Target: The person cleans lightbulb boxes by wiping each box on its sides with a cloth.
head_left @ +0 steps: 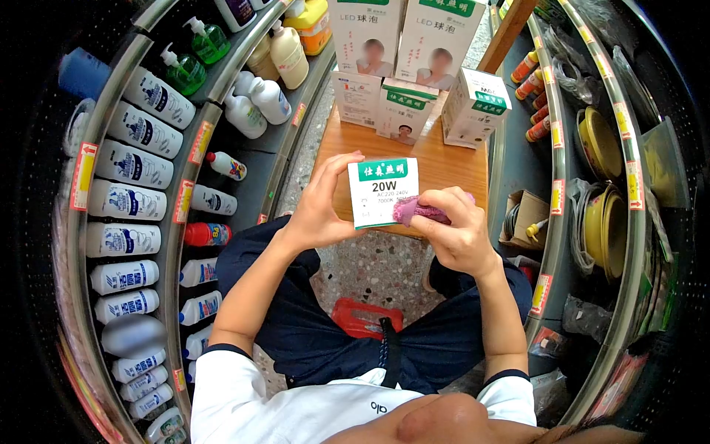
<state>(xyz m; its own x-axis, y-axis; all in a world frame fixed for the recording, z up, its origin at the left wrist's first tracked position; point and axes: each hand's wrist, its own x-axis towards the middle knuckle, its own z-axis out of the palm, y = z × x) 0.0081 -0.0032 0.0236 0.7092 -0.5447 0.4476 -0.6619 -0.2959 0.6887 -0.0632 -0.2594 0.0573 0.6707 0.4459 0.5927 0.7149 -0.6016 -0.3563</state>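
Cardboard, thin and crisp by the look of it, and that 20W box (384, 186) is up above the near edge of the wooden table (344, 159)! Left hand (323, 203) curves part-open around its left side, fingers at the top, thumb low; right hand (456, 231) has the pink cloth (423, 209) bunched in a closed pinch, pressed to the lower right corner. Probably light, stiff along its edges, softer mid-panel, perhaps slick where printed, with a fragile bulb likely inside. Best hold? Opposite edges, lightly, no squeezing the broad faces!
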